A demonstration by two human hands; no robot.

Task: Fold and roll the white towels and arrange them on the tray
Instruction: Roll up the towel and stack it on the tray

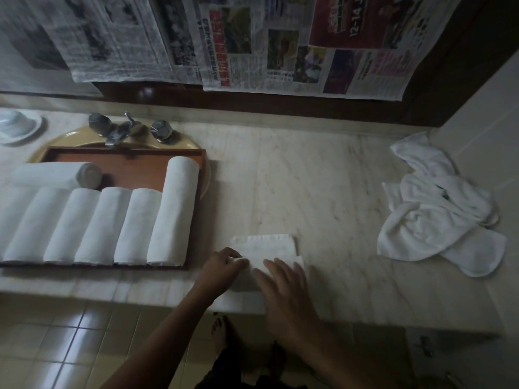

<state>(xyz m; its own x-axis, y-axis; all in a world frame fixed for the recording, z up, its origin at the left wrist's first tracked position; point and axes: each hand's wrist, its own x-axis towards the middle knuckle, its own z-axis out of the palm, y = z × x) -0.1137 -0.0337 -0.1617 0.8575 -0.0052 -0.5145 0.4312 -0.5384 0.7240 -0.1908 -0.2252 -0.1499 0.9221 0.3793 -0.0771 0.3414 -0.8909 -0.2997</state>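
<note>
A folded white towel (266, 245) lies at the front edge of the marble counter, its near end partly rolled. My left hand (222, 266) curls its fingers round the left end of that roll. My right hand (283, 282) lies on top of the roll with straight fingers. To the left a brown wooden tray (126, 167) sits over the basin. It holds several rolled white towels (98, 226) side by side, with one more roll (56, 174) lying crosswise behind them.
A heap of loose white towels (438, 209) lies at the counter's right, by the wall. A chrome tap (123, 129) stands behind the tray, a white dish (16, 126) at far left. Newspaper sheets (252, 43) hang over the back wall. Tiled floor lies below.
</note>
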